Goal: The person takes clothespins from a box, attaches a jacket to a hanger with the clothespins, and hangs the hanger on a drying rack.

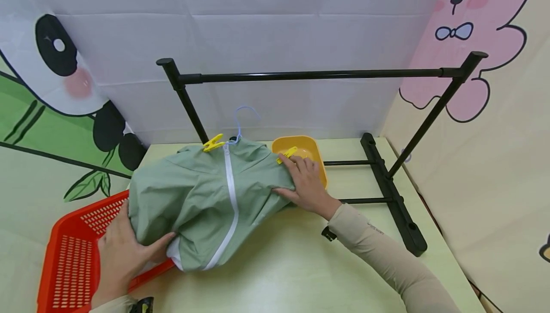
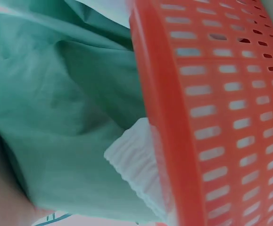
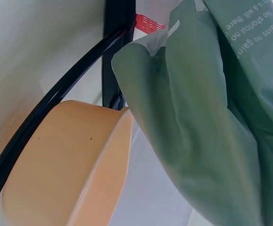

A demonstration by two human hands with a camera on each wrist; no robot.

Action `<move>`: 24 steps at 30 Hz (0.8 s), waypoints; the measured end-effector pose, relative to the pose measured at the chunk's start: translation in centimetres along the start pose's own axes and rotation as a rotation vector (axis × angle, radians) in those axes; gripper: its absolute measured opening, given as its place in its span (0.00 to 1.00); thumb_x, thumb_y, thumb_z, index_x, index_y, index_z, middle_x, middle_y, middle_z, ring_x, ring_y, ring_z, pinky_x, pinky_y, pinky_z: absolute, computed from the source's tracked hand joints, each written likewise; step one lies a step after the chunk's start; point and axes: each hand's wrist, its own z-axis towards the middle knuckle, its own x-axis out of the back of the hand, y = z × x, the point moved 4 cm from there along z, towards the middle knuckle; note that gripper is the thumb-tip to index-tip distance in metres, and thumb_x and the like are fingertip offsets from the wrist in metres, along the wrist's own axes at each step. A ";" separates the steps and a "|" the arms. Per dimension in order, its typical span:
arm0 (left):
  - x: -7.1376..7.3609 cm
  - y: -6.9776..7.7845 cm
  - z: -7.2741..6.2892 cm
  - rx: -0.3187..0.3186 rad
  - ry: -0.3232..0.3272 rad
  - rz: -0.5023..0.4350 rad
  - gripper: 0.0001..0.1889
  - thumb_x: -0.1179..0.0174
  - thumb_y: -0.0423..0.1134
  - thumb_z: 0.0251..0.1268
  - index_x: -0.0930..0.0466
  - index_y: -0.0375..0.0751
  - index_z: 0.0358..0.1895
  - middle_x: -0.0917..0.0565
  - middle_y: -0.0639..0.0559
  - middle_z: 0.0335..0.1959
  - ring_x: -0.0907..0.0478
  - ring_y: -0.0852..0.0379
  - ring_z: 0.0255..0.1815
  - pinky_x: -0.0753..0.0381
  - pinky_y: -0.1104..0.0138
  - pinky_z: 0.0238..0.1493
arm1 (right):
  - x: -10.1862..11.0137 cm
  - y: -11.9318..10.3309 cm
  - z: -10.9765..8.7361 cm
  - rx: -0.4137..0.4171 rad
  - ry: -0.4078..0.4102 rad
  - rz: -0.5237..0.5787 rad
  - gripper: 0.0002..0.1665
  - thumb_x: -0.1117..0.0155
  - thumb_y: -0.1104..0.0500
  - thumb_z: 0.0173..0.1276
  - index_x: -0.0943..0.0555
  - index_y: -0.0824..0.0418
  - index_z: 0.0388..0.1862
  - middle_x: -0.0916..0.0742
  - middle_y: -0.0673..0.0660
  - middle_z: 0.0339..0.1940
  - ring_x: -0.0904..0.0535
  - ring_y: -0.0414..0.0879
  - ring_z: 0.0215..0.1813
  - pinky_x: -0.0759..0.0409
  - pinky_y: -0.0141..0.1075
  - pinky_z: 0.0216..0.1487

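A green zip-up jacket point(image 1: 197, 184) with a white zipper hangs on a light-blue hanger point(image 1: 238, 122), its hook pointing up. One yellow clip point(image 1: 213, 142) is on the collar's left side, another yellow clip point(image 1: 287, 154) at the right shoulder. My right hand point(image 1: 307, 186) grips the jacket at that shoulder, index fingertip right at the clip and thumb lower on the fabric. My left hand point(image 1: 129, 251) is at the jacket's lower left side, thumb stretched toward a white edge point(image 2: 136, 155) and fingers spread along the fabric. Printed white lettering point(image 3: 252, 30) shows on the green cloth.
A red perforated basket point(image 1: 70, 255) stands at the left, partly under the jacket. Behind the jacket is a yellow-orange tub point(image 1: 320, 160). A black rack with a horizontal rail point(image 1: 318, 75) stands over the pale table point(image 1: 309, 265), its foot point(image 1: 397, 203) at the right.
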 end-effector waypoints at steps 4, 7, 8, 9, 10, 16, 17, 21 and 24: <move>-0.3 0.2 0.0 0.002 -0.033 0.009 0.68 0.25 0.62 0.42 0.61 0.35 0.79 0.39 0.21 0.67 0.40 0.23 0.62 0.43 0.31 0.57 | 0.1 0.5 0.0 -0.033 0.014 0.007 0.50 0.56 0.27 0.71 0.39 0.62 0.76 0.27 0.66 0.57 0.33 0.59 0.50 0.38 0.50 0.45; -0.5 0.4 0.0 -0.013 -0.035 -0.006 0.69 0.24 0.62 0.41 0.61 0.35 0.79 0.38 0.21 0.67 0.39 0.23 0.61 0.43 0.30 0.57 | 0.2 0.7 -0.1 -0.060 0.033 0.011 0.51 0.59 0.25 0.70 0.39 0.63 0.75 0.27 0.65 0.56 0.32 0.60 0.50 0.38 0.52 0.45; -0.6 0.4 0.0 -0.022 -0.030 -0.012 0.69 0.24 0.62 0.40 0.61 0.35 0.79 0.38 0.21 0.66 0.39 0.23 0.61 0.42 0.30 0.56 | 0.2 0.8 -0.1 -0.069 0.039 0.011 0.51 0.60 0.25 0.70 0.38 0.63 0.75 0.27 0.65 0.56 0.32 0.60 0.50 0.38 0.53 0.45; -0.7 0.5 0.0 -0.032 -0.024 -0.019 0.70 0.23 0.62 0.39 0.60 0.36 0.80 0.38 0.22 0.66 0.39 0.24 0.60 0.42 0.30 0.56 | 0.2 0.8 -0.1 -0.077 0.045 0.008 0.52 0.61 0.24 0.70 0.38 0.62 0.75 0.27 0.65 0.55 0.32 0.60 0.50 0.39 0.53 0.45; -0.7 0.6 -0.1 -0.045 -0.015 -0.026 0.70 0.22 0.61 0.38 0.60 0.37 0.80 0.37 0.22 0.66 0.38 0.24 0.60 0.42 0.31 0.55 | 0.2 0.9 -0.1 -0.086 0.051 0.007 0.52 0.62 0.24 0.70 0.37 0.63 0.75 0.27 0.65 0.55 0.32 0.61 0.50 0.39 0.53 0.45; -1.3 1.3 -0.2 -0.086 -0.007 -0.039 0.71 0.22 0.61 0.36 0.60 0.39 0.80 0.37 0.24 0.67 0.38 0.25 0.61 0.43 0.30 0.55 | 0.2 1.0 -0.3 -0.117 0.071 -0.011 0.54 0.64 0.22 0.69 0.37 0.64 0.74 0.26 0.65 0.55 0.32 0.62 0.51 0.40 0.54 0.44; -1.4 1.3 -0.2 -0.088 -0.016 -0.037 0.71 0.22 0.61 0.37 0.60 0.39 0.80 0.37 0.24 0.67 0.39 0.25 0.62 0.44 0.30 0.56 | 0.2 1.1 -0.3 -0.122 0.071 -0.013 0.54 0.64 0.22 0.69 0.37 0.64 0.74 0.26 0.65 0.55 0.33 0.62 0.51 0.40 0.54 0.44; -2.0 1.9 -0.4 -0.118 -0.034 -0.023 0.72 0.22 0.62 0.35 0.62 0.37 0.80 0.38 0.23 0.66 0.40 0.24 0.61 0.45 0.30 0.56 | 0.2 1.2 -0.5 -0.145 0.064 -0.025 0.51 0.49 0.27 0.69 0.37 0.65 0.74 0.26 0.66 0.55 0.33 0.62 0.52 0.40 0.54 0.44; -2.4 2.3 -0.4 -0.149 -0.031 -0.025 0.74 0.21 0.61 0.31 0.60 0.36 0.80 0.38 0.22 0.65 0.39 0.24 0.61 0.44 0.31 0.55 | 0.2 1.2 -0.5 -0.167 0.052 -0.040 0.49 0.36 0.36 0.64 0.37 0.65 0.74 0.26 0.66 0.56 0.33 0.62 0.52 0.39 0.54 0.45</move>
